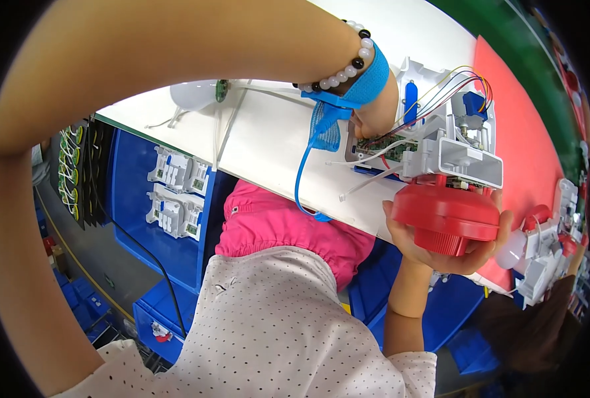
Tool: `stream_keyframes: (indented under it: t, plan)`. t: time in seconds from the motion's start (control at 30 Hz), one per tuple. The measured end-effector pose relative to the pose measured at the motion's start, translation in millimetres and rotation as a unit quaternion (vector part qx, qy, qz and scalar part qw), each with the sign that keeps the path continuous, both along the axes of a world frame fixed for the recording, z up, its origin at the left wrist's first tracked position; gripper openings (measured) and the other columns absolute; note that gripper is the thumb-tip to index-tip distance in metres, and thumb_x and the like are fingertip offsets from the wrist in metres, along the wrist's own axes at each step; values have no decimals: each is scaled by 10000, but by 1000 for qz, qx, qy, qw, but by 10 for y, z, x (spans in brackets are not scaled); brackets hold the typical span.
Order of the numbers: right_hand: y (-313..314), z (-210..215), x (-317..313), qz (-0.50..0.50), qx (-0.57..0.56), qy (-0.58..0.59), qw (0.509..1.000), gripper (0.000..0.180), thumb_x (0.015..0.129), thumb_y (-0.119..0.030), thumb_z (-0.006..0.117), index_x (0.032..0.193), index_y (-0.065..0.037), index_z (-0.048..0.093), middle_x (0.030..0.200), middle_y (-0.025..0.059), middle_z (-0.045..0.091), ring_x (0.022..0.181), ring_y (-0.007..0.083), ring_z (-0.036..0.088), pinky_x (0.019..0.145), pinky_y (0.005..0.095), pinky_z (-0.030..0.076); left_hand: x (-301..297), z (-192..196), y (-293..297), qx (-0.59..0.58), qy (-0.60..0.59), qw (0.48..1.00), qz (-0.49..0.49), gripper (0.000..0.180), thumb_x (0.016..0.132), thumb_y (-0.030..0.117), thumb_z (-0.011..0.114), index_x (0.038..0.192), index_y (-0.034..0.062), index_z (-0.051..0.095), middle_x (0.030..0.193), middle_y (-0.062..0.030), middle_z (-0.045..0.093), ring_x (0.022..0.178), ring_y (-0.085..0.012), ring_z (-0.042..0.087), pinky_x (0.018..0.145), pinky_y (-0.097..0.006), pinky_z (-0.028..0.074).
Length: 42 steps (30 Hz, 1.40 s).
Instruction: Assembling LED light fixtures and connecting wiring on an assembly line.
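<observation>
My right hand [451,262] cups a round red cap-like part [447,215] from below, fingers wrapped around its ribbed end. That red part joins a white plastic housing [471,162] lying on the white table. Inside the housing are a green circuit board [391,149], thin coloured wires [451,93] and a blue component [474,106]. My left hand [378,109] reaches over the table to the board's edge, next to the wires. Its fingers look curled, mostly hidden; what they grip is out of sight. A blue strap [368,76] and a beaded bracelet [335,81] circle that wrist.
A white dome-shaped part [194,95] with a cable lies on the table [275,152]. Left of me, a blue bin [129,192] holds white housings [176,212]. A red sheet [520,132] covers the far right; more white-and-red assemblies [540,259] stand there. A blue cord [299,179] hangs from the strap.
</observation>
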State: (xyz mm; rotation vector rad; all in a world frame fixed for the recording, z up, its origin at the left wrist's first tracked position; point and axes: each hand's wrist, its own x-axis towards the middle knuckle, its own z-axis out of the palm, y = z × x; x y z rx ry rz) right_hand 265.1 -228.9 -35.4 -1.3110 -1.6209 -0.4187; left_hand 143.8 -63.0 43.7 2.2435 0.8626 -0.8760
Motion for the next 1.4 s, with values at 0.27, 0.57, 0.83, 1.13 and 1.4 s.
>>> stream_keyframes:
  t: [0.27, 0.57, 0.83, 1.13, 1.4]
  plan:
    - [7, 17, -28, -12, -1, -2, 1000, 784, 689, -244, 700, 1283, -184, 193, 1280, 187, 248, 1082, 374, 424, 862, 418, 448, -7, -9, 12, 4, 17, 1000, 13, 351, 627, 283, 630, 769, -38, 634, 721, -159, 607, 637, -268, 574, 568, -334, 456]
    - [37, 1, -5, -6, 19, -13, 1000, 787, 689, -249, 701, 1282, -168, 190, 1273, 208, 248, 1068, 381, 436, 846, 413, 460, -33, -80, -28, 21, -31, 999, 26, 374, 627, 327, 664, 726, -33, 640, 695, -156, 611, 621, -262, 586, 553, -327, 465]
    - [23, -18, 13, -15, 19, -12, 1000, 783, 689, -274, 699, 1280, -162, 199, 1268, 212, 259, 1055, 381, 444, 844, 425, 452, -36, -185, 17, 23, -25, 999, 38, 393, 634, 329, 666, 723, -52, 628, 704, -173, 607, 633, -274, 588, 566, -335, 470]
    - [45, 11, -24, -8, 22, -18, 1000, 846, 645, -346, 722, 1282, -157, 199, 1260, 214, 252, 1058, 380, 440, 842, 435, 444, -54, -321, -58, 77, -37, 995, 50, 401, 647, 332, 656, 727, -59, 620, 721, -182, 608, 652, -283, 596, 588, -336, 483]
    - [46, 35, -65, -13, 0, -12, 1000, 971, 548, -405, 771, 1289, -175, 188, 1258, 209, 245, 1069, 375, 424, 847, 431, 439, -6, -283, -84, 80, 4, 996, 41, 384, 637, 330, 665, 743, -38, 630, 733, -163, 617, 663, -264, 606, 597, -318, 494]
